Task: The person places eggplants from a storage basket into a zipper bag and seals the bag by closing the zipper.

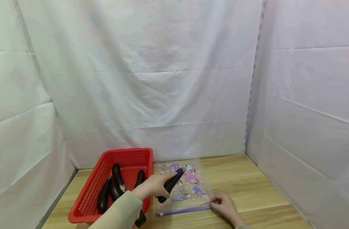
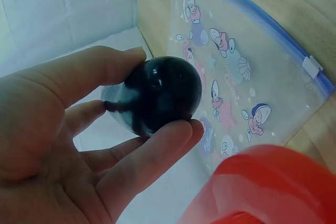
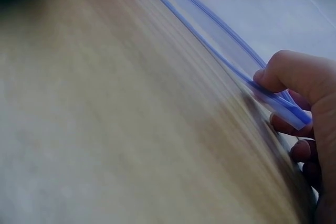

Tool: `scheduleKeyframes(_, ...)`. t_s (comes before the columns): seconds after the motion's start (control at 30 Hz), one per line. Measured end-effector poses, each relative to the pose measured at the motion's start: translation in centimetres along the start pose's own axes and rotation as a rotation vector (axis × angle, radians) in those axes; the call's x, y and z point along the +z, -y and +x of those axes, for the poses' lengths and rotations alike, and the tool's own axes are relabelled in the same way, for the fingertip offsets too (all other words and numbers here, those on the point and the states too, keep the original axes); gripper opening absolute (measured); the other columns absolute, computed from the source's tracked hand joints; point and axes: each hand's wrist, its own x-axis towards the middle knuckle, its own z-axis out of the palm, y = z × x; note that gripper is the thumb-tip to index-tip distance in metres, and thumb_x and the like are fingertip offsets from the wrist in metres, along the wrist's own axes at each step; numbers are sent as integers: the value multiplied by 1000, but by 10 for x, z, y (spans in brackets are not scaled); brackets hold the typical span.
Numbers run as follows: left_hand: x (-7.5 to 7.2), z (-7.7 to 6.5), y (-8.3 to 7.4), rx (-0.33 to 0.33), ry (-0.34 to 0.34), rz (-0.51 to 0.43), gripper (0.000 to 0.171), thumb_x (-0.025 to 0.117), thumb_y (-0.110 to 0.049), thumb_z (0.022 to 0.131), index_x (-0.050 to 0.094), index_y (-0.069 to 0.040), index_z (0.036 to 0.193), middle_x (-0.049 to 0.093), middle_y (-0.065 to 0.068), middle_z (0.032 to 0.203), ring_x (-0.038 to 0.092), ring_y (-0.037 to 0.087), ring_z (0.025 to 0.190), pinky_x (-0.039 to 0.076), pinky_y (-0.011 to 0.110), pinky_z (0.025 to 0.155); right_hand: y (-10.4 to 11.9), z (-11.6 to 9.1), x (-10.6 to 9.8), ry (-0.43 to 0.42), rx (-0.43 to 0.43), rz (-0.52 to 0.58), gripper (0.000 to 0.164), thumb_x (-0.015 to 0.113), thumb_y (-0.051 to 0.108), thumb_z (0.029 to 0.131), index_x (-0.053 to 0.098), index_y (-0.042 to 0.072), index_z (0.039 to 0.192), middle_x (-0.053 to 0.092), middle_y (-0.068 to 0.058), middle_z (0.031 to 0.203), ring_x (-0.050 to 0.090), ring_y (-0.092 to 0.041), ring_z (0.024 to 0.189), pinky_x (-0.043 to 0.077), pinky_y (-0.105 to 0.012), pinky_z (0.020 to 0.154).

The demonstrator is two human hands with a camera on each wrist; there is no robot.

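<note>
My left hand (image 1: 155, 186) grips a dark purple eggplant (image 1: 172, 183) over the clear printed zip bag (image 1: 204, 190). In the left wrist view, the eggplant's rounded end (image 2: 176, 90) faces the camera, with thumb and fingers around it. The bag lies flat on the table, its purple zip strip (image 1: 188, 210) along the near side and a white slider (image 2: 312, 66) at the strip's left end. At the right end of that strip, my right hand (image 1: 224, 205) pinches the corner between thumb and fingers. The right wrist view shows the strip's two edges (image 3: 210, 48) parted beside this hand.
Left of the bag stands a red plastic basket (image 1: 74, 205) with several eggplants (image 1: 104, 195) in it. Another eggplant's dark end (image 1: 140, 219) shows beside my left sleeve (image 1: 120, 210), which hides the rest. White sheets (image 1: 151, 95) hang behind and at both sides of the wooden table (image 1: 257, 187).
</note>
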Motion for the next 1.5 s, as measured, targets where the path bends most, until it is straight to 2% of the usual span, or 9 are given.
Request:
scheduleKeyframes(0.2, 0, -1, -6, 11, 3, -3, 85, 81, -10, 71, 45, -29, 146, 57, 12, 126, 53, 17, 68, 49, 30, 46, -2, 2, 0, -15, -1, -6, 16, 83, 16, 68, 70, 26, 70, 60, 17, 78, 53, -4, 76, 44, -29, 72)
scheduleKeyframes(0.37, 3, 3, -12, 16, 22, -22, 86, 81, -9, 71, 45, -29, 146, 58, 8, 108, 54, 16, 66, 49, 28, 45, -3, 3, -2, -32, -2, -3, 20, 84, 14, 66, 69, 28, 70, 60, 17, 77, 53, -3, 75, 43, -28, 71)
scheduleKeyframes(0.43, 5, 3, -13, 20, 28, -9, 86, 82, -10, 71, 45, -31, 146, 58, 7, 105, 53, 16, 66, 48, 28, 45, -3, 3, -3, -35, 1, 2, 20, 83, 14, 66, 69, 27, 70, 59, 17, 77, 52, -3, 74, 43, -28, 71)
scheduleKeyframes(0.73, 14, 0, -15, 28, 48, 44, 88, 82, -12, 69, 45, -33, 146, 62, 7, 108, 52, 14, 63, 47, 28, 47, -3, 3, -3, -26, -1, 4, 22, 83, 13, 67, 68, 29, 70, 59, 18, 76, 52, -3, 74, 43, -28, 71)
scheduleKeyframes(0.93, 17, 2, -16, 65, 30, 79, 86, 83, -13, 68, 47, -31, 144, 60, 0, 122, 50, 13, 74, 46, 28, 55, -3, 6, -3, -23, 5, 6, 21, 83, 13, 67, 69, 29, 70, 59, 17, 77, 52, -3, 74, 43, -28, 70)
scheduleKeyframes(1.1, 27, 2, -16, 74, 49, 141, 87, 84, -15, 66, 48, -31, 143, 60, -3, 122, 49, 10, 81, 45, 26, 59, -2, 4, -2, -20, -4, 5, 20, 83, 14, 67, 69, 28, 69, 60, 17, 77, 53, -4, 76, 43, -29, 72)
scheduleKeyframes(1.23, 33, 0, -17, 107, 53, 188, 85, 85, -16, 66, 50, -29, 143, 61, -5, 123, 51, 7, 86, 44, 26, 65, -1, 1, -1, -36, -27, 4, 21, 83, 13, 66, 69, 29, 69, 60, 19, 78, 53, -3, 76, 44, -30, 71)
scheduleKeyframes(1.37, 34, -2, -20, 136, 60, 197, 85, 85, -17, 65, 50, -27, 142, 61, -6, 123, 51, 6, 88, 43, 25, 68, -1, 0, 1, -56, -55, 9, 21, 83, 13, 65, 69, 28, 68, 58, 18, 76, 52, -2, 73, 43, -29, 68)
scheduleKeyframes(1.5, 36, -4, -24, 148, 68, 196, 85, 86, -19, 65, 51, -27, 142, 61, -6, 123, 51, 6, 89, 42, 25, 70, -1, 0, 0, -45, -46, 8, 19, 83, 14, 66, 69, 27, 68, 58, 18, 75, 51, -2, 73, 42, -28, 67)
